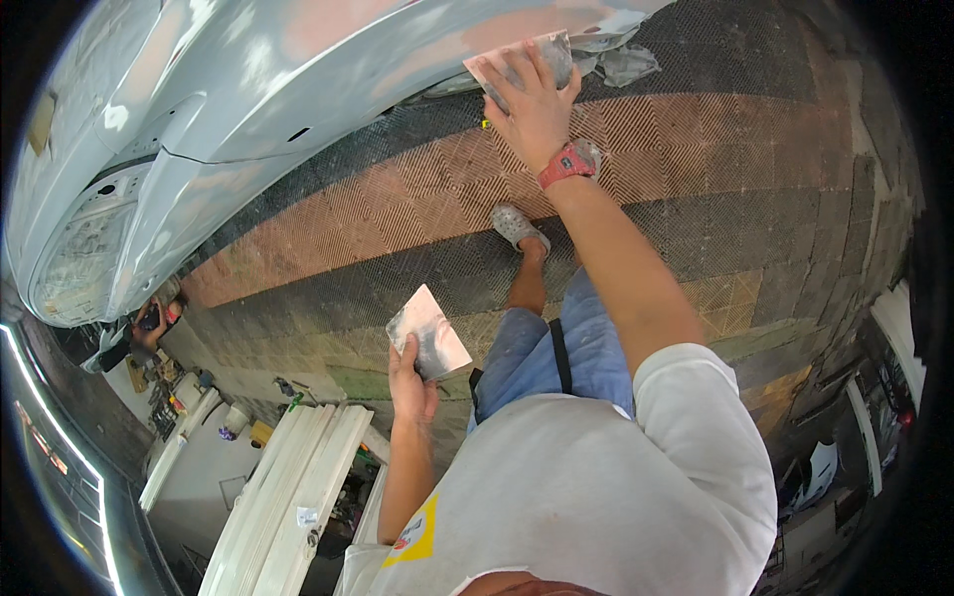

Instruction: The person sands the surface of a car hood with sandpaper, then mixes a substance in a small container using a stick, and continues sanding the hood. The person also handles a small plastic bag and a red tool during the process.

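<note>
My right hand (540, 111) is stretched out to the lower edge of a light-grey car body (328, 70). Its spread fingers press on a putty spreader (553, 58), a flat grey plate smeared with pink, which lies at the panel's edge. Whether it touches the panel I cannot tell. Nearer to me, my left hand (408, 382) grips a second flat plate (429, 333), squarish, grey and covered in part with pink paste. Its thumb lies on top and the other fingers are mostly hidden beneath. Pink patches show on the car's panels.
Ribbed floor tiles (417, 199) in red, black and tan spread under the car. Crumpled plastic sheeting (628, 66) hangs by the panel's end. Lower left stand white panels (288, 497) and a cluttered bench (184, 397). Another person (154, 323) is low beside the car at far left.
</note>
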{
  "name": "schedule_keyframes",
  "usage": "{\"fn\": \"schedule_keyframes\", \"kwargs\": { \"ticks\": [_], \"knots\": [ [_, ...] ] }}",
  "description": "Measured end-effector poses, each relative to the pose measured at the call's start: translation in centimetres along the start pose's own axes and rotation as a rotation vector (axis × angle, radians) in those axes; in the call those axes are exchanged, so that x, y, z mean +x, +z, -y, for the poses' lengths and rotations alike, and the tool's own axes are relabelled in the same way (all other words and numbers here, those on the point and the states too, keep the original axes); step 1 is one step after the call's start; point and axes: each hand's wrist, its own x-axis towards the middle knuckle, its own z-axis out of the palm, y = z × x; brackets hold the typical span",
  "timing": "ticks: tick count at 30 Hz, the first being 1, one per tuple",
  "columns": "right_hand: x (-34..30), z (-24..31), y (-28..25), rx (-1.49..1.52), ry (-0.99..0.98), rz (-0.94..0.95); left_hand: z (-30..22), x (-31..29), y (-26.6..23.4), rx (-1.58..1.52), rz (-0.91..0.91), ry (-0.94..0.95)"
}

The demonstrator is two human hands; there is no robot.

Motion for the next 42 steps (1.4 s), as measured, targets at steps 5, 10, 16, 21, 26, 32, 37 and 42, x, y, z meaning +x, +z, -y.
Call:
{"fn": "schedule_keyframes", "kwargs": {
  "ticks": [5, 10, 16, 21, 26, 32, 37, 42],
  "knots": [
    [-1.9, -3.5, -1.2, 0.141, 0.131, -0.1, 0.1, -0.1, -0.2, 0.006, 0.004, 0.027],
    [1.8, -5.1, -3.9, 0.235, 0.061, -0.255, 0.5, 0.6, -0.2, 0.002, 0.007, -0.031],
    [3.0, -4.5, -1.4, 0.179, 0.059, -0.232, -0.1, 0.7, 1.5, 0.027, 0.001, -0.047],
    [0.2, -6.2, 2.0, 0.185, -0.01, -0.21, -0.3, 1.0, 1.8, -0.005, 0.048, 0.013],
    [-1.6, -6.3, 0.9, 0.221, 0.047, -0.099, -0.7, 0.7, 2.3, 0.012, -0.009, -0.007],
    [2.3, -5.4, -5.4, 0.257, 0.157, -0.222, -0.7, 0.7, 3.2, 0.055, 0.013, -0.039],
    [4.1, -3.0, -5.7, 0.235, 0.142, -0.132, -0.2, 1.4, 2.9, 0.037, 0.046, -0.028],
    [0.2, -2.5, -1.1, 0.132, 0.093, -0.03, -1.0, 0.8, 3.9, 0.042, 0.014, -0.036]
  ]
}}
